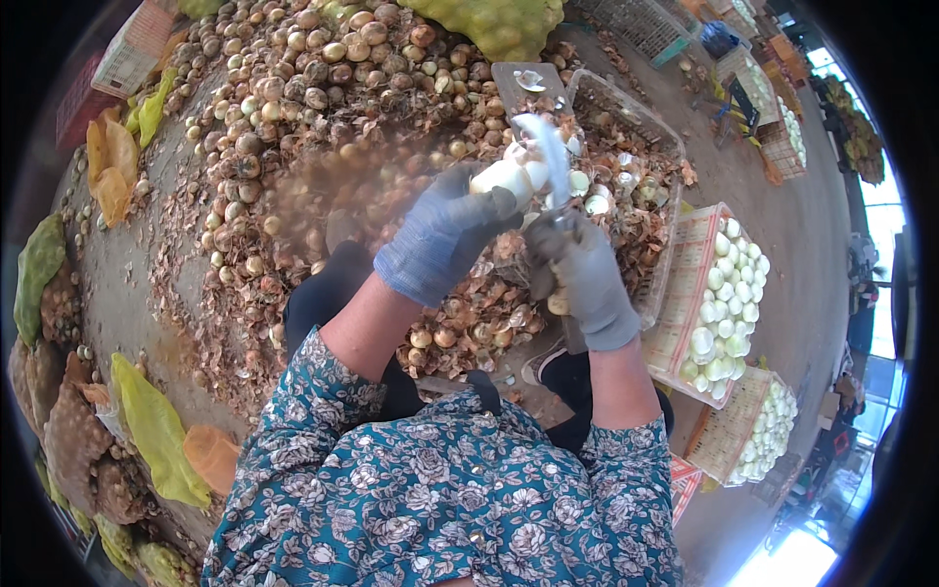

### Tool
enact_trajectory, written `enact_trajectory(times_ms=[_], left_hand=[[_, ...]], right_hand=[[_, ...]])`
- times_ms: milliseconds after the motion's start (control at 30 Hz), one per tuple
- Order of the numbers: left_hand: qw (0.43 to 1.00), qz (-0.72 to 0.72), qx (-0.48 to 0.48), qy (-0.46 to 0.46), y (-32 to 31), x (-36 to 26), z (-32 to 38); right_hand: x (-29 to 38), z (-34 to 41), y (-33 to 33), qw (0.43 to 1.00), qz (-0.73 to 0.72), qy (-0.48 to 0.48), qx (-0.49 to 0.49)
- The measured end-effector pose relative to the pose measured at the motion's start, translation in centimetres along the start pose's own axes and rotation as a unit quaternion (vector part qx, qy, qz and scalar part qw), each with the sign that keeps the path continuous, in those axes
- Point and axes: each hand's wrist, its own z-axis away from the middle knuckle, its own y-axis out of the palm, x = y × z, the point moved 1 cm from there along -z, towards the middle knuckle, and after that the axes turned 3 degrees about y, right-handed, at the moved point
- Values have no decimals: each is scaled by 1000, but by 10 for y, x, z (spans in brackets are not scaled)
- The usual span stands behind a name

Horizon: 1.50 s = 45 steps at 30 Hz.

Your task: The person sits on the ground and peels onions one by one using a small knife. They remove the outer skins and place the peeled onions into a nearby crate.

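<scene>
My left hand (444,233), in a blue-grey knit glove with dark fingers, grips a partly peeled white onion (500,183). A knife (552,155) with a pale, motion-blurred blade rises from my right hand (593,268), which wears a grey glove. The blade is beside the onion's right side; whether the two touch I cannot tell. Under both hands lie unpeeled onions (444,337) and loose brown skins. A translucent plastic bin (673,147) to the right holds skins and cut white onion ends (597,204). Across its far left corner rests a grey board (519,82) with a white scrap on it.
A large heap of unpeeled onions (315,95) spreads ahead and left. To the right stand a crate (678,286) and a second crate (722,425), both filled with peeled onions. Yellow net sacks (491,22) lie at the heap's back. A yellow bag (158,433) lies at left.
</scene>
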Motion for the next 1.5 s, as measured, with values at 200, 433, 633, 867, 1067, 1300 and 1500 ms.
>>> enact_trajectory(times_ms=[200,433,633,867,1067,1300,1500], left_hand=[[994,-101,-28,15,-5,0,-1],[983,-181,-39,21,-3,-2,-1],[984,-172,-36,29,-2,-5,0],[980,-196,-19,9,-6,-5,0],[998,-9,68,-18,6,-7,2],[999,-33,11,18,8,-3,1],[936,-328,-109,74,-2,2,-8]], right_hand=[[48,0,10,947,268,-167,-65],[55,-12,15,874,421,-205,-132],[53,-2,10,925,327,-168,-94],[50,-9,9,967,232,-49,-95],[50,-11,1,997,56,-39,-47],[23,-47,-41,990,110,-19,-82],[57,-22,-15,985,137,-93,-54]])
